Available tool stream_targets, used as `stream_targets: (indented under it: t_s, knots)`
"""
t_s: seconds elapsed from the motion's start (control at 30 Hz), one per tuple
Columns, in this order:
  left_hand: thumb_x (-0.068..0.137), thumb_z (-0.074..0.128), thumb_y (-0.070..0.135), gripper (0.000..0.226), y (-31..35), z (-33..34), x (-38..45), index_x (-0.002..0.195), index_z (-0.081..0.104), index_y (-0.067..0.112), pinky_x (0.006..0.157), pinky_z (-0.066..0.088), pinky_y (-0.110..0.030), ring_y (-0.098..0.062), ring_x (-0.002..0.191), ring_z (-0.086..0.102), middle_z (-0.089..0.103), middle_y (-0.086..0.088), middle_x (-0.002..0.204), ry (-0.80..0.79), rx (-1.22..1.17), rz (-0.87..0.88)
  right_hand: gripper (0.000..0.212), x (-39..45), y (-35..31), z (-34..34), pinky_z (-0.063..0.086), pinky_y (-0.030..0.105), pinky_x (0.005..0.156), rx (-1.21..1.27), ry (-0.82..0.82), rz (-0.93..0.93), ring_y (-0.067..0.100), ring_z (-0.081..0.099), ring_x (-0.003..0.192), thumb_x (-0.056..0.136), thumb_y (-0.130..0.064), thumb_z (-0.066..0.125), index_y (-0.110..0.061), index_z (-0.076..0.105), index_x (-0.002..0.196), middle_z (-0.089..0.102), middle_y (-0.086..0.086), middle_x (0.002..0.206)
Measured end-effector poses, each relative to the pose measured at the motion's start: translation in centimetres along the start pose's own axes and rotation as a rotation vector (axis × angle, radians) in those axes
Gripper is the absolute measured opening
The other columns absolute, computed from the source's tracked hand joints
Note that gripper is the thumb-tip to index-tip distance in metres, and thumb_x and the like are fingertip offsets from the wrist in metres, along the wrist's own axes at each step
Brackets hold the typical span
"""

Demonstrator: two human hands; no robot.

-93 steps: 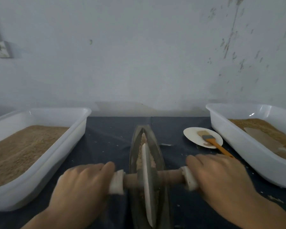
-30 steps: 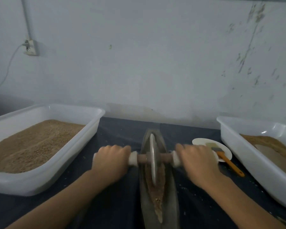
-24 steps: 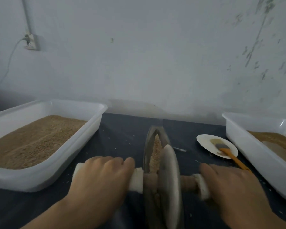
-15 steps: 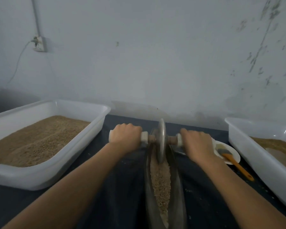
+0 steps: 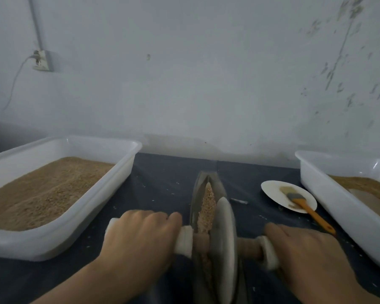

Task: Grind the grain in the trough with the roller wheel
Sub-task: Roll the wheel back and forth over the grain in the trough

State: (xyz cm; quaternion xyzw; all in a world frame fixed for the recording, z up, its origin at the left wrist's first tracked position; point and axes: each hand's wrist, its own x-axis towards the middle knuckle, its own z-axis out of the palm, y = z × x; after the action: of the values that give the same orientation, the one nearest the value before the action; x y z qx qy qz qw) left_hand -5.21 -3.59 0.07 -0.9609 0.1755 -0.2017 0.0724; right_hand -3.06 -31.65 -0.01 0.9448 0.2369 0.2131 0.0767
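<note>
No writing seen, roller wheel (image 5: 224,242) stood in trough (image 5: 199,194) on dark table (image 5: 162,183), its handles gripped by left hand (image 5: 138,242) and right hand (image 5: 303,249), pale wall (image 5: 206,73) behind trough.

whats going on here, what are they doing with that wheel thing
A person is grinding grain in a narrow trough with a roller wheel. The left hand and right hand each grip one end of its axle, with the wheel at the near end of the trough and grain showing beyond it. White tubs of grain sit on either side, the left tub and right tub, with a brush on a small plate.
</note>
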Motion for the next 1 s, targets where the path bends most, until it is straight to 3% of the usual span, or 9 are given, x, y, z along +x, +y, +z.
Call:
stream_targets:
  t_s: [0.1,0.2,0.4,0.53,0.6,0.67,0.7,0.8,1.0]
  knots:
    - [0.081,0.063,0.048,0.037,-1.3,2.7,4.5,0.083,0.027,0.037,0.059,0.030,-0.028,-0.008,0.064,0.042,0.047,0.014,0.077,-0.004,0.010,-0.124,0.047,3.9,0.6,2.9,0.030,0.025,0.040,-0.053,0.043,0.067,0.015,0.053,0.044,0.045,-0.030,0.086,-0.029,0.047,0.072,0.052,-0.007,0.055]
    - [0.084,0.057,0.042,0.024,-3.5,5.0,10.4,0.081,0.036,0.031,0.060,0.032,-0.031,-0.020,0.074,0.060,0.062,0.006,0.085,0.032,0.072,-0.187,0.023,9.8,1.8,4.5,0.034,0.031,0.052,-0.167,0.111,0.168,0.022,0.064,0.069,0.076,-0.025,0.069,-0.023,0.050,0.088,0.066,0.000,0.081]
    - [0.084,0.057,0.041,0.023,-3.4,5.4,10.0,0.082,0.036,0.031,0.061,0.032,-0.031,-0.017,0.069,0.055,0.060,0.007,0.083,0.041,0.057,-0.210,0.019,10.3,1.7,4.2,0.033,0.032,0.058,-0.108,0.031,0.178,0.021,0.064,0.082,0.082,-0.027,0.061,-0.024,0.048,0.096,0.066,-0.002,0.093]
    - [0.078,0.064,0.049,0.036,-1.5,2.9,2.7,0.078,0.029,0.040,0.052,0.022,-0.019,-0.004,0.053,0.035,0.043,0.016,0.067,-0.035,-0.055,-0.103,0.049,3.1,-0.1,0.6,0.040,0.028,0.047,-0.023,0.141,-0.001,0.017,0.056,0.051,0.036,-0.022,0.089,-0.021,0.058,0.074,0.059,-0.003,0.063]
    - [0.055,0.079,0.046,0.054,-0.8,0.8,-0.1,0.071,0.028,0.038,0.047,0.010,-0.014,-0.008,0.041,0.026,0.032,0.016,0.055,0.055,-0.050,0.010,0.051,0.8,-0.8,-1.2,0.032,0.025,0.043,-0.044,0.272,-0.065,0.017,0.048,0.040,0.019,-0.013,0.084,-0.019,0.057,0.062,0.051,-0.002,0.051]
    - [0.038,0.084,0.042,0.056,-0.5,-0.4,-1.2,0.064,0.035,0.034,0.042,0.013,-0.015,-0.007,0.035,0.032,0.035,0.014,0.047,0.076,-0.098,0.024,0.054,0.2,-1.1,-2.4,0.024,0.024,0.046,-0.018,0.209,-0.052,0.016,0.045,0.037,0.013,-0.016,0.083,-0.020,0.055,0.058,0.048,-0.003,0.047]
    - [0.041,0.083,0.044,0.052,-0.4,-0.5,-1.3,0.066,0.038,0.035,0.043,0.017,-0.017,-0.005,0.036,0.036,0.039,0.014,0.049,0.041,-0.086,0.017,0.056,0.4,-1.1,-2.5,0.024,0.024,0.048,-0.011,0.122,-0.031,0.014,0.047,0.040,0.016,-0.022,0.085,-0.022,0.056,0.063,0.051,-0.004,0.051]
    - [0.078,0.061,0.055,0.036,-1.1,1.4,1.3,0.077,0.028,0.041,0.052,0.022,-0.019,-0.001,0.052,0.034,0.039,0.017,0.065,-0.074,-0.010,-0.043,0.035,2.8,-0.6,-0.2,0.034,0.028,0.059,-0.074,-0.150,0.066,0.012,0.057,0.072,0.070,-0.034,0.072,-0.031,0.047,0.093,0.063,-0.006,0.088]
    - [0.082,0.053,0.049,0.019,-4.5,6.3,10.5,0.081,0.048,0.030,0.061,0.043,-0.030,-0.018,0.069,0.059,0.063,0.006,0.081,-0.007,-0.003,-0.203,0.025,12.1,1.7,3.6,0.033,0.031,0.057,-0.201,0.033,0.097,0.024,0.065,0.077,0.078,-0.025,0.068,-0.021,0.053,0.098,0.068,0.000,0.089]
